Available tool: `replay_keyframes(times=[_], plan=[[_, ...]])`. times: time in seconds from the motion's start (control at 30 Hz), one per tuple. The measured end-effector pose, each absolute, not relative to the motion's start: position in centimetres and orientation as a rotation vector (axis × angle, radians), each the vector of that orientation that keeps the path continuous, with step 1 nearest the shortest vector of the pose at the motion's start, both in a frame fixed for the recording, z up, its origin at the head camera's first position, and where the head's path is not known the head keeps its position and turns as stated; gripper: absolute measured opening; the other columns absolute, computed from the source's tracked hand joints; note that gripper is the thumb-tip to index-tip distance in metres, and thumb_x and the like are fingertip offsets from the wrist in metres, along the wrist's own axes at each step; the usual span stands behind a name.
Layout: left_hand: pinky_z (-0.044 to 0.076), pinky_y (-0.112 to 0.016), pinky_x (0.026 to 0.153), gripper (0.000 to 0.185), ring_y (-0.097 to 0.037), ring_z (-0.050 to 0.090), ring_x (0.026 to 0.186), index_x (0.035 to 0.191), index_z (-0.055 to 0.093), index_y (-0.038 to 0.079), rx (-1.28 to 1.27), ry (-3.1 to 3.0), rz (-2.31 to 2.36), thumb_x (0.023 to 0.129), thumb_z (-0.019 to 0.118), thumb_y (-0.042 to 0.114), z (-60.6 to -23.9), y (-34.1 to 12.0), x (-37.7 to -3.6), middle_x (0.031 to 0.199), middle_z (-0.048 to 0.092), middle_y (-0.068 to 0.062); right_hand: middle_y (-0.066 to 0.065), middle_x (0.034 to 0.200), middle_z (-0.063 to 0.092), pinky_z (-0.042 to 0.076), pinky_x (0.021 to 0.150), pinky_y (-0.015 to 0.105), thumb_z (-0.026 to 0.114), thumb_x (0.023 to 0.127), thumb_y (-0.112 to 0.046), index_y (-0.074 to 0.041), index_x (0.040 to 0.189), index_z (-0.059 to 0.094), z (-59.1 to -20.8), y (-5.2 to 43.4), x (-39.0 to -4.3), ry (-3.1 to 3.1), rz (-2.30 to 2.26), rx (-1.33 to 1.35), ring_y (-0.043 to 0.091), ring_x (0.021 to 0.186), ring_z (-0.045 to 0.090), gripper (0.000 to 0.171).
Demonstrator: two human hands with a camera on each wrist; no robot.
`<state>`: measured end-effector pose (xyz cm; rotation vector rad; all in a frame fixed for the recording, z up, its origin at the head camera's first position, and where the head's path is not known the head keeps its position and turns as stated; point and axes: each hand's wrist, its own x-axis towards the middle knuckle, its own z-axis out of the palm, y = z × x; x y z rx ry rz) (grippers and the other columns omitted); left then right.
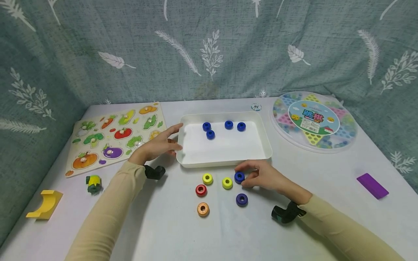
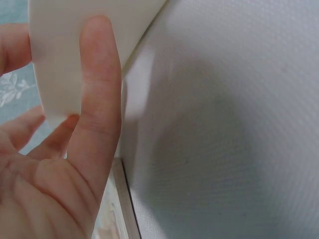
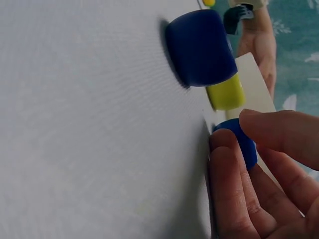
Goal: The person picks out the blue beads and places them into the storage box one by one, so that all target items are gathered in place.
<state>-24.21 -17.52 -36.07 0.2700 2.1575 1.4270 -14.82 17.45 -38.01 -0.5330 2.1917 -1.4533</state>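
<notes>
Right hand point(image 1: 261, 176) pinches the blue ring point(image 1: 239, 177) on the bench point(image 1: 156, 224), just near of the white tray point(image 1: 266, 145); left hand point(image 1: 159, 145), fingers straight, touches the tray's left wall.

Vegetable peg puzzle point(image 1: 118, 135) at left; round checkers box point(image 1: 314, 121) at right; purple block point(image 1: 372, 185); yellow arch point(image 1: 44, 204); small toy point(image 1: 93, 183), maybe car.

Right hand point(image 3: 259, 179) covers most of blue ring point(image 3: 239, 142), cut by frame edge. White tray point(image 2: 75, 45) cropped at top, left hand point(image 2: 60, 149) cropped. Board label point(image 1: 313, 117) text unreadable.
</notes>
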Motion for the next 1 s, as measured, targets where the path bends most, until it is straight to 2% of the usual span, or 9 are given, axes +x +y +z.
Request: replay_keyframes(times=[0.13, 0.3, 0.43, 0.57, 0.67, 0.83, 1.0], plan=[[0.048, -0.03, 0.074, 0.084, -0.02, 0.054, 0.079, 0.154, 0.008, 0.022, 0.274, 2.158, 1.43, 0.09, 0.059, 0.004, -36.0, -17.5, -24.3, 0.154, 0.014, -0.01, 0.019, 0.116, 0.059, 0.049, 0.061, 0.025, 0.071, 0.08, 0.002, 0.006, 0.119, 0.059, -38.1, 17.2, -15.0, 2.204, -1.44, -0.543, 0.018, 0.074, 0.065, 0.041], [0.048, -0.03, 0.074, 0.083, -0.022, 0.054, 0.085, 0.154, 0.008, 0.022, 0.271, 2.161, 1.431, 0.09, 0.059, 0.004, -35.9, -17.6, -24.4, 0.154, 0.015, -0.01, 0.017, 0.109, 0.064, 0.047, 0.057, 0.024, 0.072, 0.079, 0.001, 0.006, 0.115, 0.062, -38.2, 16.7, -15.2, 2.228, -1.413, -0.539, 0.017, 0.068, 0.061, 0.038], [0.048, -0.029, 0.074, 0.084, -0.022, 0.054, 0.087, 0.154, 0.009, 0.022, 0.26, 2.16, 1.436, 0.089, 0.06, 0.004, -36.0, -17.6, -24.5, 0.153, 0.016, -0.01, 0.012, 0.1, 0.067, 0.046, 0.057, 0.025, 0.072, 0.079, 0.0, 0.005, 0.114, 0.063, -38.1, 16.6, -15.1, 2.231, -1.398, -0.509, 0.016, 0.067, 0.061, 0.037], [0.048, -0.029, 0.074, 0.085, -0.022, 0.054, 0.087, 0.154, 0.008, 0.022, 0.263, 2.158, 1.439, 0.089, 0.06, 0.003, -36.0, -17.7, -24.5, 0.154, 0.016, -0.01, 0.007, 0.083, 0.069, 0.045, 0.06, 0.026, 0.073, 0.079, -0.004, 0.001, 0.116, 0.064, -37.2, 16.5, -15.1, 2.229, -1.372, -0.461, 0.015, 0.065, 0.059, 0.039], [0.048, -0.03, 0.073, 0.085, -0.022, 0.054, 0.087, 0.154, 0.009, 0.022, 0.261, 2.162, 1.439, 0.089, 0.06, 0.003, -36.0, -17.8, -24.5, 0.154, 0.016, -0.01, 0.008, 0.075, 0.069, 0.045, 0.064, 0.028, 0.074, 0.08, -0.007, 0.0, 0.119, 0.063, -35.8, 16.4, -15.5, 2.239, -1.37, -0.442, 0.019, 0.067, 0.062, 0.041], [0.048, -0.03, 0.075, 0.085, -0.022, 0.053, 0.086, 0.154, 0.009, 0.022, 0.256, 2.163, 1.427, 0.089, 0.061, 0.004, -36.1, -17.7, -24.3, 0.153, 0.017, -0.01, 0.011, 0.091, 0.07, 0.05, 0.075, 0.038, 0.072, 0.083, -0.009, -0.001, 0.124, 0.06, -33.0, 16.1, -17.5, 2.259, -1.412, -0.403, 0.03, 0.081, 0.065, 0.044], [0.048, -0.031, 0.077, 0.085, -0.025, 0.053, 0.093, 0.154, 0.009, 0.022, 0.254, 2.149, 1.425, 0.089, 0.06, 0.004, -36.1, -17.5, -24.3, 0.153, 0.016, -0.009, 0.016, 0.121, 0.058, 0.047, 0.088, 0.046, 0.068, 0.086, -0.009, -0.001, 0.129, 0.056, -30.4, 15.7, -20.9, 2.284, -1.435, -0.36, 0.024, 0.088, 0.065, 0.045]])
